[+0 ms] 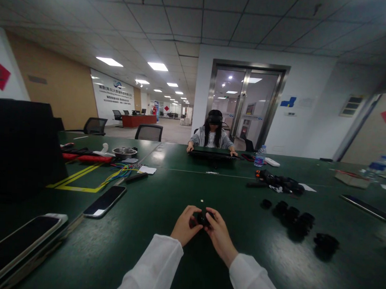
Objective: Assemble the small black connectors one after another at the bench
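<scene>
The grip of the left hand is closed on a small rounded black part, thumb and fingers pinching its left side. The right hand has its grip closed on the same part from the right, fingertips almost meeting the left ones; the part's finer shape is too dark to tell. It sits between the hands at the middle of the near half of the dark green, glossy surface. Just beyond lies a tiny square white piece.

Toward the surface's right edge, a loose row of chunky black parts slants nearer, one standing apart at its near end. Behind them rests a tangled black bundle with orange bits, and a clear plastic bottle stands near the far edge. Toward the left edge lie a flat black phone, multicoloured thin wires and a round shiny metal bowl. At the far edge, a seated person in a headset has both hands at a wide flat black panel.
</scene>
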